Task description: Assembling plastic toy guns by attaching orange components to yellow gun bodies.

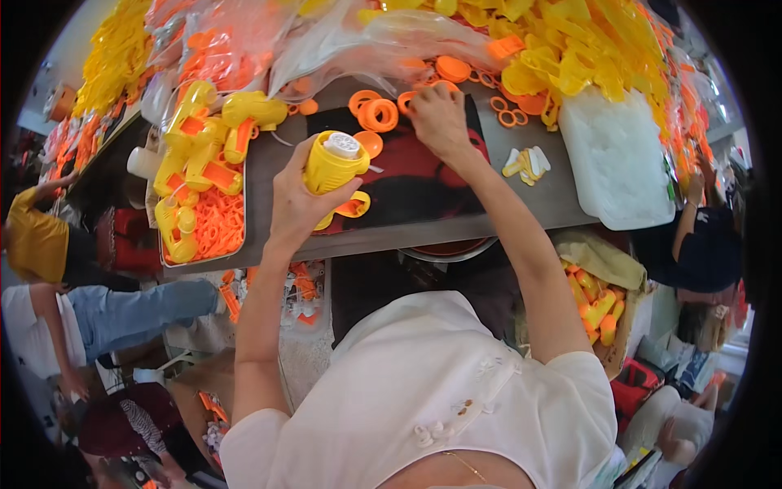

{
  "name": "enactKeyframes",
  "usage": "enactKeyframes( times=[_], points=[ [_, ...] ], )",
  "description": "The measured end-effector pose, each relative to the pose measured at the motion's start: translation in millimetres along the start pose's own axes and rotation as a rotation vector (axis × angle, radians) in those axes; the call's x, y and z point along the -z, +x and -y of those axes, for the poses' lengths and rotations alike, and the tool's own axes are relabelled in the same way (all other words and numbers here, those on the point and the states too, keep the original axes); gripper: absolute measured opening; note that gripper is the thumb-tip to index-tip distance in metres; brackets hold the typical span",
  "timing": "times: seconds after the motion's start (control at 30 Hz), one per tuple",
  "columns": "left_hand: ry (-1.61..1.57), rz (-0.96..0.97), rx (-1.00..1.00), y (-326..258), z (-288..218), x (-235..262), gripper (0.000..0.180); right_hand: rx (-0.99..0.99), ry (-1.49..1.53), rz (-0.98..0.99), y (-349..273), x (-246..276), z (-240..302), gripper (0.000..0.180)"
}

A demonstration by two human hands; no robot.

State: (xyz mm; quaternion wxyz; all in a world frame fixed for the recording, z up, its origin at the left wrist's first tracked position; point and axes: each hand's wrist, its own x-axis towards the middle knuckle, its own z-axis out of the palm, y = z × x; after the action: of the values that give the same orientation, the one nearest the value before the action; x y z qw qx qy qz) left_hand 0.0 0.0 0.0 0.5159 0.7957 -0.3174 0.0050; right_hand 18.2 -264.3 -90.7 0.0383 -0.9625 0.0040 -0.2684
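Observation:
My left hand (pixel 295 196) is wrapped round a yellow plastic toy body (pixel 332 167), tilted so that a round white perforated insert (pixel 342 146) shows at its upper end. A yellow handle with an orange part (pixel 353 204) shows below it, just above the table's near edge. Further off, my right hand (pixel 440 122) reaches across the table, its fingers curled down and closed on an orange ring (pixel 405 102). Other orange rings (pixel 378 115) lie beside it on the left, and an orange disc (pixel 370 145) rests behind the toy body. The right fingertips are partly hidden.
At left, a tray (pixel 243 236) holds yellow toy bodies (pixel 213 151) and small orange parts (pixel 218 224). A white tub (pixel 615 163) stands at right, near small white and yellow pieces (pixel 528 165). Yellow parts (pixel 570 49) and plastic bags (pixel 350 49) are heaped behind. People are around.

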Motion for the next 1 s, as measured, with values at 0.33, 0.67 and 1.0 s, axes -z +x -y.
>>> enactKeyframes(
  times=[0.33, 0.67, 1.0],
  points=[
    [-0.095, 0.085, -0.045, 5, -20, -8, 0.059, -1.021, 1.679, 0.246, -91, 95, -10, 0.023],
    [0.204, 0.284, -0.193, 22, -28, -42, 0.069, -0.225, 0.382, 0.046, -120, 115, -14, 0.035],
    [0.185, 0.296, -0.127, 30, -31, -53, 0.070, -0.219, 1.021, 0.305, -78, 129, -29, 0.048]
  ],
)
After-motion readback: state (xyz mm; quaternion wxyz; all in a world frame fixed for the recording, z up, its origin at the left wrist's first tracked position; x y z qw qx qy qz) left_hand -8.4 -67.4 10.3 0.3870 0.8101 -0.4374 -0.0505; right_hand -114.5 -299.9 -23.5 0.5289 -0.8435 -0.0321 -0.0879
